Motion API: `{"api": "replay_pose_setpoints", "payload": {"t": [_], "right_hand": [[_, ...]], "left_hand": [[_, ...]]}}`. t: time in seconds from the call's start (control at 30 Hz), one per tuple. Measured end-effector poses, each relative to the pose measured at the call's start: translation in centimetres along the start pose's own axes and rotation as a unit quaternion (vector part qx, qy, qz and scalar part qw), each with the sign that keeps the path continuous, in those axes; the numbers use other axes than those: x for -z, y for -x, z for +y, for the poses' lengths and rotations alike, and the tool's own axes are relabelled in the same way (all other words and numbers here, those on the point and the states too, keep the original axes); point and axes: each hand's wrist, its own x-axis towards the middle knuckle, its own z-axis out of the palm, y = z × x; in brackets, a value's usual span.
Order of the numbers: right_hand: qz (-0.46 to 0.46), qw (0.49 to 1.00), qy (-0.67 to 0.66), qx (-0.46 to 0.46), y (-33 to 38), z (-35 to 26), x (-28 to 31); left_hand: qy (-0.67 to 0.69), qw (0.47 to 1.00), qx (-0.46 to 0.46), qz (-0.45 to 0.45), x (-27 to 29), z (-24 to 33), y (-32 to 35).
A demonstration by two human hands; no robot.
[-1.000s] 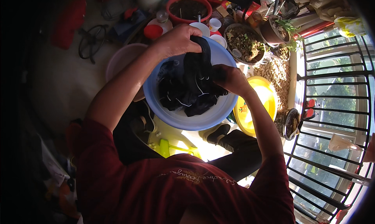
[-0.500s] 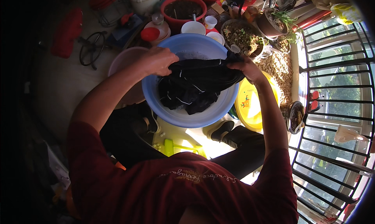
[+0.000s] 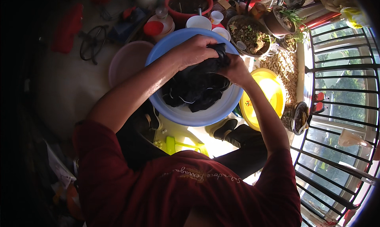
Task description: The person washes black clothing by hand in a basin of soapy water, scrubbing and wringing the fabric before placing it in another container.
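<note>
A dark, wet-looking garment [image 3: 194, 86] with thin white lines lies bunched in a large blue basin [image 3: 174, 115] between my feet. Part of it is lifted near the basin's far right side, where both hands grip it close together. My left hand [image 3: 198, 52] reaches over the basin, its fingers wrapped round the raised cloth. Against the other side of the same bunch, my right hand [image 3: 234, 68] is closed on the fabric. My left forearm hides part of the basin's left side.
On the right stands a yellow basin [image 3: 279, 108], on the left a pink basin [image 3: 122, 63]. Beyond are a red tub [image 3: 180, 17], white bowls [image 3: 198, 22] and potted plants [image 3: 247, 33]. A barred window [image 3: 344, 88] lines the right. A green plastic stool [image 3: 171, 145] sits near my legs.
My hands were wide apart, stretching the garment's edge across the basin. The left has moved right to meet the right, and the cloth between them is now gathered into a bunch.
</note>
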Motion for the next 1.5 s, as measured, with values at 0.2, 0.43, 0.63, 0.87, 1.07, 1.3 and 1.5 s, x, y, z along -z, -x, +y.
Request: {"api": "replay_pose_setpoints", "payload": {"t": [0.2, 0.43, 0.63, 0.87, 1.07, 1.3, 1.5], "right_hand": [[0.088, 0.904, -0.414, -0.065, 2.0, -5.3, 1.6], [0.034, 0.881, -0.467, -0.065, 0.3, -8.9, 1.0], [0.085, 0.974, -0.192, 0.082, -1.6, -10.2, -0.6], [0.053, 0.853, -0.519, -0.028, -1.5, -11.3, 1.0], [-0.04, 0.706, -0.706, 0.023, -4.1, -11.4, 2.4], [0.072, 0.738, -0.671, -0.008, -5.5, -2.9, 3.6], [0.137, 0.792, -0.572, -0.163, -5.5, 10.8, 0.0]], "left_hand": [[0.15, 0.982, -0.099, -0.065, 0.6, 4.6, 2.2], [0.073, 0.994, -0.084, 0.002, 2.1, 0.0, 2.7], [0.224, 0.966, -0.094, 0.085, 0.1, 1.2, 1.9], [0.478, 0.875, -0.068, -0.035, 1.3, -4.6, 0.0], [0.198, 0.963, -0.183, -0.018, -0.8, -7.7, -0.8], [0.352, 0.93, 0.084, 0.062, 4.4, -9.8, 3.4], [-0.252, 0.962, 0.011, 0.104, 5.9, -14.5, 2.0]]}}
